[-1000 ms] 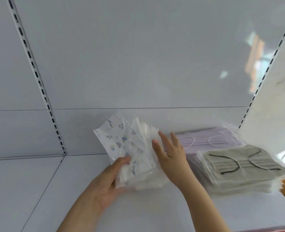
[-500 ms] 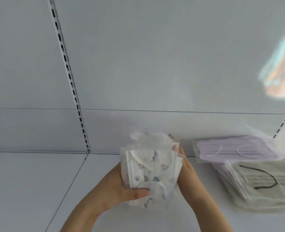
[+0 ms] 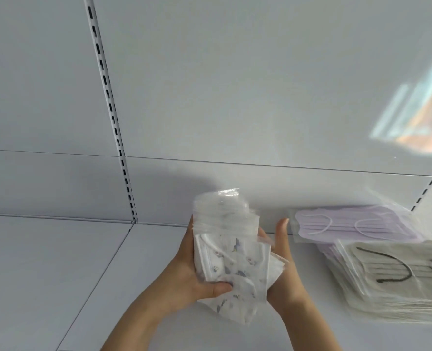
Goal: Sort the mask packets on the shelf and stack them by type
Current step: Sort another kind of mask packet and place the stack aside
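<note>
At nine o'clock the white shelf (image 3: 45,262) runs off past the slotted upright (image 3: 113,127). Near centre, the left hand (image 3: 192,272) grips a bundle of printed mask packets (image 3: 232,259), thumb across its lower face, long axis pointing to twelve o'clock. The right hand (image 3: 283,257) cups the bundle's far edge, fingers fairly straight, though the plastic hides much of it. At three o'clock lie the lilac stack (image 3: 349,228) and the grey stack (image 3: 392,264), nearer the right hand.
</note>
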The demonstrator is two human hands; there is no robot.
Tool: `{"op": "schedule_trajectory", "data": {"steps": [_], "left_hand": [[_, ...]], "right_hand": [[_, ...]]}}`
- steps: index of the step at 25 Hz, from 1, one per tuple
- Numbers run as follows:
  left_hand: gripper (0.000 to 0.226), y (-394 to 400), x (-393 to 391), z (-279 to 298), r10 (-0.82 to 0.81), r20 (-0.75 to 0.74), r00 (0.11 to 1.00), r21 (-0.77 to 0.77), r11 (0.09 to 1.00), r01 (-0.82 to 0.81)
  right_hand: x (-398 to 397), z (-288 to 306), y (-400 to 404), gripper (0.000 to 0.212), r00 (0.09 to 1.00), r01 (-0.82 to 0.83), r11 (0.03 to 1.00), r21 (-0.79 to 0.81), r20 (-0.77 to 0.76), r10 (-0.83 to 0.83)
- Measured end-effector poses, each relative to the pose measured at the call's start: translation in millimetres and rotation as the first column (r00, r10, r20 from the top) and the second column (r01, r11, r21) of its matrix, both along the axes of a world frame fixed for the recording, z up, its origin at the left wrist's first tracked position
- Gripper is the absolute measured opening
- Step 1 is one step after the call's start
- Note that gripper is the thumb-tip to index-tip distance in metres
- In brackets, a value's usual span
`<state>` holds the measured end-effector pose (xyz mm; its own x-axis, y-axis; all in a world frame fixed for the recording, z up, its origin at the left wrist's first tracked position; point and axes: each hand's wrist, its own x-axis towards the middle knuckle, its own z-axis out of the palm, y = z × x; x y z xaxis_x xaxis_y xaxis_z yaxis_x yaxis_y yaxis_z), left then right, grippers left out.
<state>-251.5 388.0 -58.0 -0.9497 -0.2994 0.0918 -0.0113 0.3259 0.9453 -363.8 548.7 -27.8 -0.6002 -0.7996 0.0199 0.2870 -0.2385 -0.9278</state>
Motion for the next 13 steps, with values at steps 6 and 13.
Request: {"op": "schedule_trajectory", "data": {"steps": [6, 13], "left_hand": [[0.102, -7.1, -0.7, -16.1, -0.038, 0.056, 0.998, 0.033, 0.999, 0.037], [0.101, -3.5, -6.2, -18.9, 0.011, 0.022, 1.000, 0.077, 0.997, -0.013]], "right_hand": [[2.6, -12.1, 7.5, 0.102, 0.990, -0.089, 0.993, -0.077, -0.117, 0.079], [8.7, -3.7, 17.4, 0.107, 0.980, -0.031, 0.988, -0.150, -0.197, 0.001]]}}
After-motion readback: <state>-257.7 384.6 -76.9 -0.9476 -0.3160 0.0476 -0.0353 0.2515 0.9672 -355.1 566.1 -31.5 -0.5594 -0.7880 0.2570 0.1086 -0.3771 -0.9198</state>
